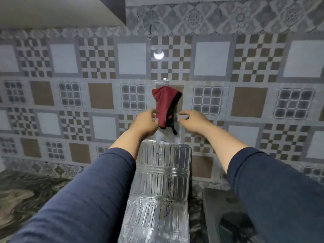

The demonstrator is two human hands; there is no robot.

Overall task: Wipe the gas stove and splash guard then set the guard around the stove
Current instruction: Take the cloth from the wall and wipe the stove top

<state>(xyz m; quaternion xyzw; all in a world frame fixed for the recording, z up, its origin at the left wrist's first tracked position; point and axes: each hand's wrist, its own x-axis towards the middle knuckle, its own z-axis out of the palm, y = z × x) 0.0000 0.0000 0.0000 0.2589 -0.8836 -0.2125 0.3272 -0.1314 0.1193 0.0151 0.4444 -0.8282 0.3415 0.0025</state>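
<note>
A dark red cloth (164,104) with a black edge hangs from a small hook (166,83) on the tiled wall. My left hand (144,122) touches the cloth's lower left edge with its fingers curled against it. To the cloth's right, my right hand (192,121) is open, fingers apart, a short gap away from it. Below my hands the silver foil splash guard (162,181) stands folded, leaning toward the wall, with dark specks on its ribbed surface. The black gas stove (219,207) shows at the lower right, partly hidden by my right sleeve.
A patterned tile wall (245,102) fills the view straight ahead. A marbled dark countertop (26,190) lies at the lower left. A pale shelf or cabinet underside (61,9) juts out at the upper left.
</note>
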